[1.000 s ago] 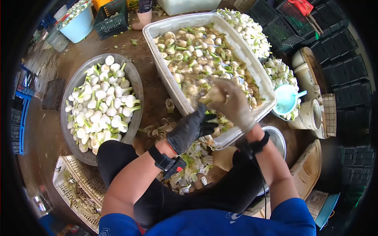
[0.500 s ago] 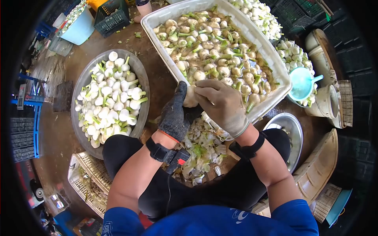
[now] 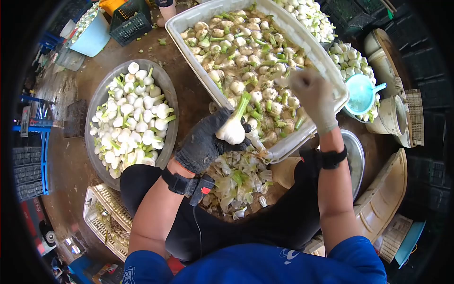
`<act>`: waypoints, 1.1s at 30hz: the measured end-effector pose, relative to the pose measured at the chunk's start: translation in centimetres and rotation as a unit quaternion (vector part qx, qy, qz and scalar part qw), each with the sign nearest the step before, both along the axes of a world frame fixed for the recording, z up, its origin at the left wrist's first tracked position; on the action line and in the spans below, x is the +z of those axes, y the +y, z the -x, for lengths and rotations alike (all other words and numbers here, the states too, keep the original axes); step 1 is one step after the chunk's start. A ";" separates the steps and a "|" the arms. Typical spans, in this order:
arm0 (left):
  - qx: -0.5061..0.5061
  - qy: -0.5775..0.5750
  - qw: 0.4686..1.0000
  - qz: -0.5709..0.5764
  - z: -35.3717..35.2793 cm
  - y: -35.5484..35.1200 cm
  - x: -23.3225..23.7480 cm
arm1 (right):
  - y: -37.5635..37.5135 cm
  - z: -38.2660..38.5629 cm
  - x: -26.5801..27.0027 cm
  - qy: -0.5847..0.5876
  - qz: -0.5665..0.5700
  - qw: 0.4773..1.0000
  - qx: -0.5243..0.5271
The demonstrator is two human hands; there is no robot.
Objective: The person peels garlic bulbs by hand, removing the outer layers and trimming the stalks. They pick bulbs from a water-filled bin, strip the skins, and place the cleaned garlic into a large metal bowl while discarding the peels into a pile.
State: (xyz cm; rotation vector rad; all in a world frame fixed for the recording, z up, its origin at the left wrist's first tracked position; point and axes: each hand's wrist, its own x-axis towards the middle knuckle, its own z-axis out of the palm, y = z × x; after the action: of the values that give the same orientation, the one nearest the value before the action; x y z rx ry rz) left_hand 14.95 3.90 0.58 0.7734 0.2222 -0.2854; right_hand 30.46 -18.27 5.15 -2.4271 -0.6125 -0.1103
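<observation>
A white garlic bulb with a green stem (image 3: 232, 128) is held in my left hand (image 3: 201, 142), which wears a dark glove. My right hand (image 3: 313, 97), in a pale glove, is raised over the right part of the white tub (image 3: 196, 71); its fingers are smeared by motion. Unpeeled bulbs (image 3: 246, 49) lie in murky water in that tub. To the left, a grey round basin (image 3: 173, 102) holds clean white bulbs (image 3: 137, 116). Peeled skins (image 3: 236, 180) are heaped below my left hand.
A metal basin (image 3: 357, 146) stands by my right knee. At the right are a light blue dipper (image 3: 361, 94), buckets (image 3: 390, 116) and more garlic (image 3: 347, 59). Behind are a blue tub (image 3: 92, 35) and a dark crate (image 3: 130, 23). A white basket (image 3: 97, 220) is at lower left.
My right hand has moved away from the bulb, to the right and up over the tub. The bulb in my left hand now shows fully, its green stem pointing up.
</observation>
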 end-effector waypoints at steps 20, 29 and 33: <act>-0.055 -0.017 0.959 -0.276 0.0 -0.8 -1.0 | 4.1 5.9 -0.8 0.461 -0.221 0.848 0.140; 0.193 -0.169 0.808 -0.531 -0.5 -0.2 -0.3 | 4.4 7.0 -3.7 0.545 -0.405 0.730 0.078; 0.265 -0.124 0.940 -0.176 0.0 2.1 -0.1 | 3.8 5.0 -2.9 0.589 -0.574 0.569 0.013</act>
State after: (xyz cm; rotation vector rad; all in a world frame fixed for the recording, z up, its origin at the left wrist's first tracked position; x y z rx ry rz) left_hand 14.94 6.00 0.50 1.0607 0.2370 0.3728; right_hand 25.47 -14.43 2.28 -0.7725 0.1364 0.8216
